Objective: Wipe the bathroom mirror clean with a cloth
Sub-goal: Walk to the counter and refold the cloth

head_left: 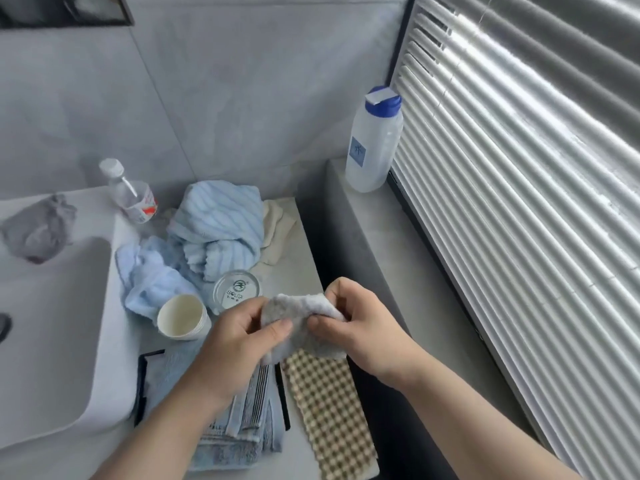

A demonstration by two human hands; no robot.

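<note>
Both my hands hold a small grey-white cloth (300, 315) over the counter beside the sink. My left hand (239, 336) pinches its left side between thumb and fingers. My right hand (360, 323) grips its right edge with fingers curled. The cloth is bunched between them, with a lower flap hanging over a brown checked cloth (329, 414). Only a dark-framed corner of the mirror (65, 10) shows at the top left.
A white sink (52, 327) lies at left with a crumpled grey rag (38, 230) on its rim. The counter holds blue striped towels (218, 230), a paper cup (181, 317), a clear round lid (237, 289) and a small bottle (133, 192). A blue-capped bottle (375, 140) stands on the ledge by the blinds (519, 168).
</note>
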